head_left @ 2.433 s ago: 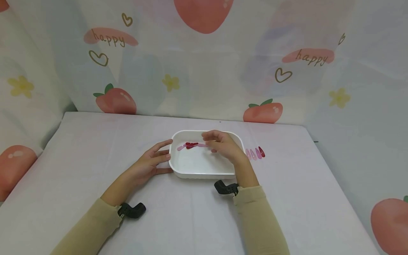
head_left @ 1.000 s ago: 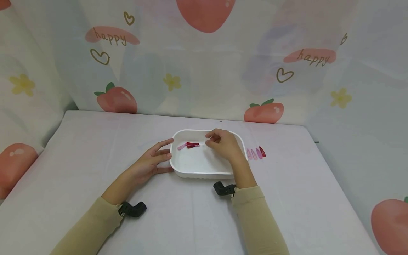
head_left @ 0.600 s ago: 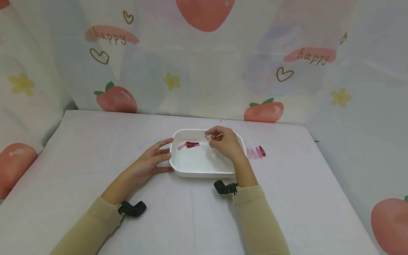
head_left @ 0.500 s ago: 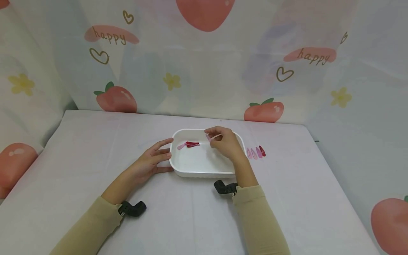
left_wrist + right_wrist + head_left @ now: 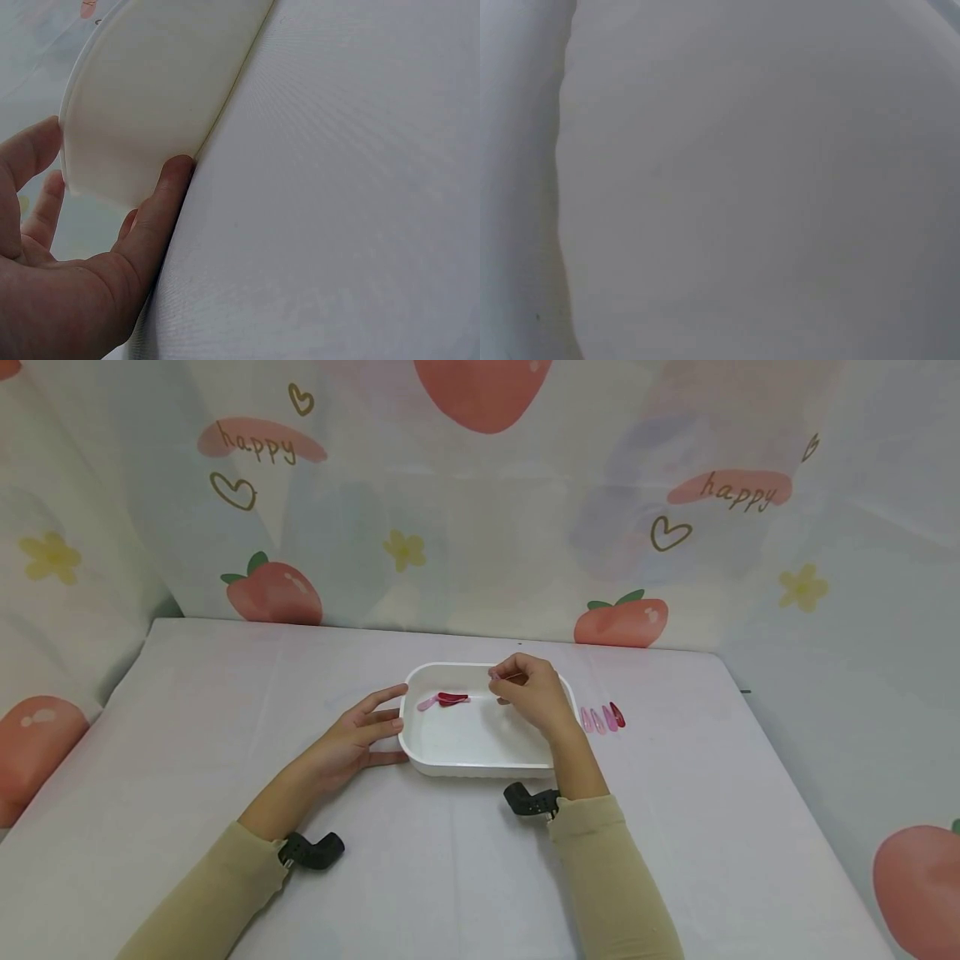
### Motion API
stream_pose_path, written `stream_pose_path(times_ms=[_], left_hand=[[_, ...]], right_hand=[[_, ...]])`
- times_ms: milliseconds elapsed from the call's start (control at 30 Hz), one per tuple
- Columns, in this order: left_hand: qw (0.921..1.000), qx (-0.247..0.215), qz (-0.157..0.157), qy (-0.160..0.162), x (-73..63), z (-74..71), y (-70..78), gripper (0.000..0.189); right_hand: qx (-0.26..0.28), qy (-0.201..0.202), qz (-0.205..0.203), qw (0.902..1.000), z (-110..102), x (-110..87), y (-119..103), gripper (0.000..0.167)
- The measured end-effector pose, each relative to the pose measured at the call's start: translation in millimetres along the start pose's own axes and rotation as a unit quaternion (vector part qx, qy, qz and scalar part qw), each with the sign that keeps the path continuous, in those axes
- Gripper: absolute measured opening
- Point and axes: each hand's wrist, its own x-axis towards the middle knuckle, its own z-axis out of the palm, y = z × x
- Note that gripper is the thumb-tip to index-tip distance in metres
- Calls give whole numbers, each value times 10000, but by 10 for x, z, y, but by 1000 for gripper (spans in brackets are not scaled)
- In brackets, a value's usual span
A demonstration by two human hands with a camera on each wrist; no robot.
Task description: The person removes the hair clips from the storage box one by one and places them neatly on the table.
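A white tray stands in the middle of the table in the head view. My left hand rests its extended fingers and thumb against the tray's left side; the left wrist view shows the thumb low along the outer wall. Over the tray's right half, my right hand pinches a small pink hair clip, mostly hidden by the fingers. Inside the tray at the back left lie a red hair clip and a pink hair clip, bunched together. The right wrist view shows only white tray surface.
Just right of the tray, several hair clips lie side by side in a row, from a pale pink clip to a red clip. A white cloth covers the table. Behind it hangs a peach-patterned curtain.
My right hand has lifted a pink hair clip from the tray's cluster and turned it between its fingertips, rising slightly. The left hand stays at the tray's side.
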Motion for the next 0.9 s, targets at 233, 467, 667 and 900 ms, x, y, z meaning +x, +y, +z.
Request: stream_pose_path(times_ms=[233,467,667,900], left_hand=[[10000,38,15,-25,1,-3,5,62],[10000,3,13,-55,0,-7,5,62],[10000,-11,15,-41,-1,-4,0,62],[10000,-19,19,-25,-5,8,6,63]], right_hand=[[107,23,-25,9999,-8,6,11,10],[-219,-134,-114,9996,-21,-2,24,11],[-296,-27,-92,9995,-22,1,29,10],[307,-18,23,9995,-13,-4,-9,8]])
